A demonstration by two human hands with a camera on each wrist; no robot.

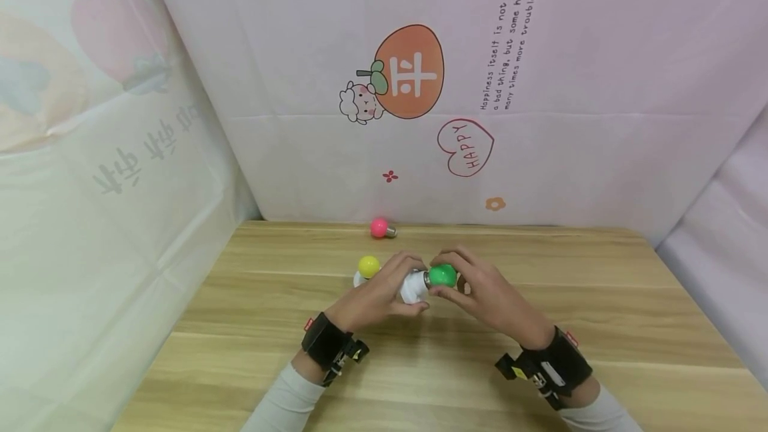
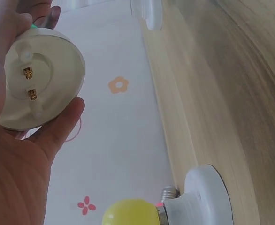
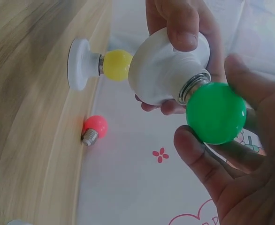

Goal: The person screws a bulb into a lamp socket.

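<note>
My left hand [image 1: 384, 289] grips a white lamp socket [image 3: 165, 70] by its round base, clear of the table. Two brass contacts show on the underside of that base in the left wrist view. A green bulb [image 3: 216, 113] sits at the socket's mouth, part of its metal screw thread still showing. Curled around the green bulb are the fingers and thumb of my right hand [image 1: 489, 292]. Just left of my left hand, a yellow bulb [image 3: 117, 64] stands in a second white socket [image 3: 80, 64] on the table.
A pink bulb [image 1: 379, 228] with a bare screw base lies on its side near the table's back edge. Another white socket [image 2: 148, 11] is partly visible at the top of the left wrist view. Printed cloth [image 1: 300, 152] hangs behind the wooden table [image 1: 252, 325].
</note>
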